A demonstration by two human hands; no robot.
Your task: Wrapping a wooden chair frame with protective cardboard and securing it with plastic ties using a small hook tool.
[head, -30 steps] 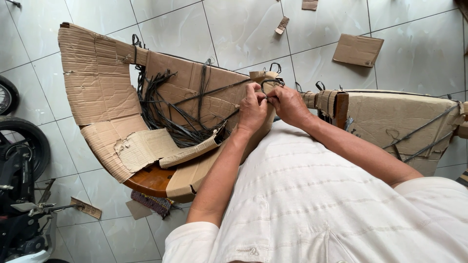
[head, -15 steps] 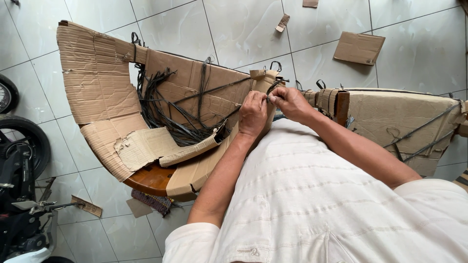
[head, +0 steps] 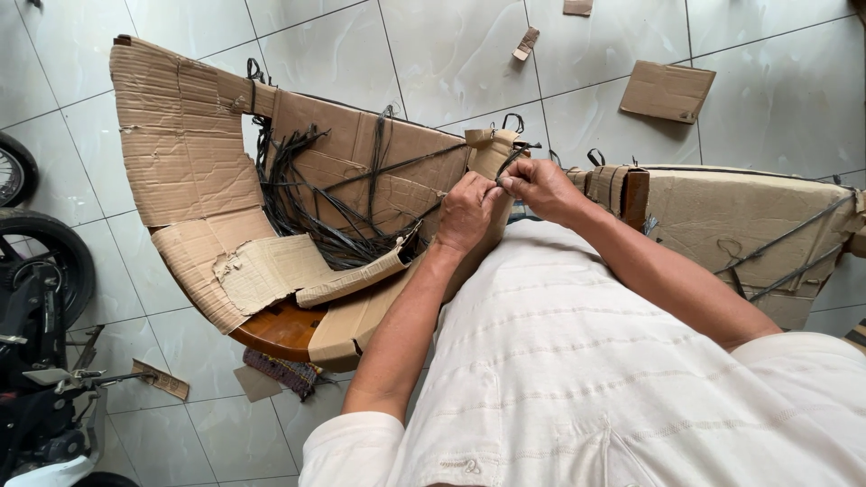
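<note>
A curved wooden piece wrapped in torn brown cardboard (head: 189, 171) lies on the tiled floor, with polished wood (head: 280, 329) showing at its lower edge. Loose black plastic straps (head: 311, 203) hang in a tangle across the wrapping. My left hand (head: 467, 212) presses on the cardboard near the middle of the piece. Close beside it, my right hand (head: 539, 188) pinches a black strap (head: 516, 155) that runs up over a folded cardboard corner (head: 492, 149). A second cardboard-wrapped part (head: 749, 225) stretches to the right, also bound with black straps.
A motorcycle (head: 41, 352) stands at the left edge with its wheel (head: 45, 248) near the wrapped piece. Cardboard scraps (head: 666, 90) lie on the white floor tiles at the top right, another scrap (head: 162, 379) at the lower left.
Both hands have stayed together on the strap at the folded corner, shifting only slightly. The view has drifted a little.
</note>
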